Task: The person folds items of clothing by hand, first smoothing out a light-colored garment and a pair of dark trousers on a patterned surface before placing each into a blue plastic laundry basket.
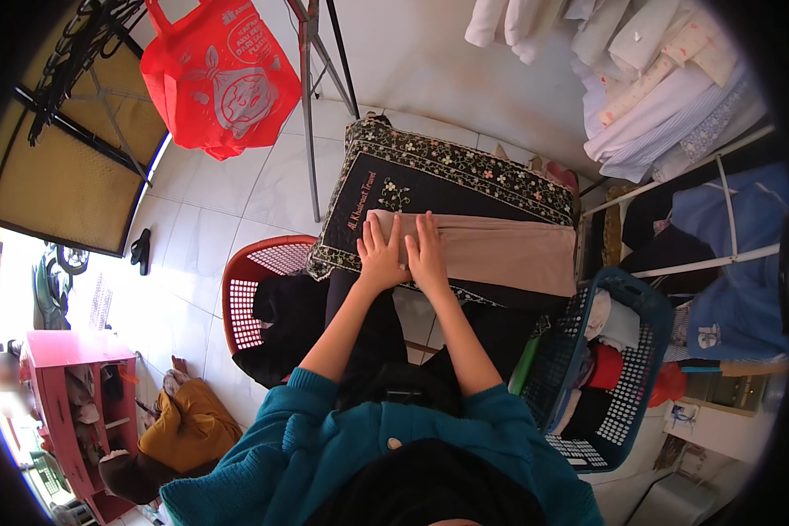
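Observation:
A pinkish-beige garment, folded into a long strip, lies across a low surface draped with a black cloth that has a floral border and bears writing. My left hand rests flat near the garment's left end, fingers spread. Beside it, my right hand presses flat on the same fabric, its thumb apart from the fingers. Neither hand grips anything. The garment's right end reaches the cloth's right side, close to a metal rack.
A red-orange basket with dark clothes stands at left, a dark teal basket with mixed clothes at right. Hung garments fill the upper right. A red bag hangs above metal legs. A person is on the floor beside a pink cabinet.

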`<state>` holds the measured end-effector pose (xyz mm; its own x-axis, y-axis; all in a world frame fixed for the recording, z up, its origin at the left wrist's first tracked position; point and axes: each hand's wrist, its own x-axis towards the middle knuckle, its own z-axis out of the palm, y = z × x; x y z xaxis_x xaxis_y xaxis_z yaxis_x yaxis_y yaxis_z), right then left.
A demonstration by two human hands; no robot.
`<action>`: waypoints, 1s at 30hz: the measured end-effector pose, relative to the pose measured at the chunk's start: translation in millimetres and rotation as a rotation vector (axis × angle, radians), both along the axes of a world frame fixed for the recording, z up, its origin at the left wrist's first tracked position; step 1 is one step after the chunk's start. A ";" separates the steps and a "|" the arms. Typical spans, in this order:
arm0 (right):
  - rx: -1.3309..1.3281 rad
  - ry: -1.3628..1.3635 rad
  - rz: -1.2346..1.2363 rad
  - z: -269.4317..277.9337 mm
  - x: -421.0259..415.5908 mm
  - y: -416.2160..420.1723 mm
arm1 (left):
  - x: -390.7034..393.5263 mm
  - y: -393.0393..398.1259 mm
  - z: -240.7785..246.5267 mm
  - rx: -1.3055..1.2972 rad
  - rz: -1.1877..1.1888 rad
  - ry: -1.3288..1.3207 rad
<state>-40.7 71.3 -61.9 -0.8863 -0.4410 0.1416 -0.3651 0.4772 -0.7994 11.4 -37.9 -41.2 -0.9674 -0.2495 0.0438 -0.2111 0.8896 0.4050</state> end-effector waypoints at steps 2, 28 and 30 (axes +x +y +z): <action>-0.051 0.058 -0.051 0.9 10.1 0.8 | 5.8 -7.5 7.5 0.149 -0.033 -0.098; -0.418 -0.478 -0.033 17.2 12.5 -43.2 | 3.7 -34.4 36.2 0.163 0.327 0.264; -0.587 -0.651 -0.059 20.2 5.4 -25.8 | 2.2 -25.0 36.3 0.314 0.193 0.326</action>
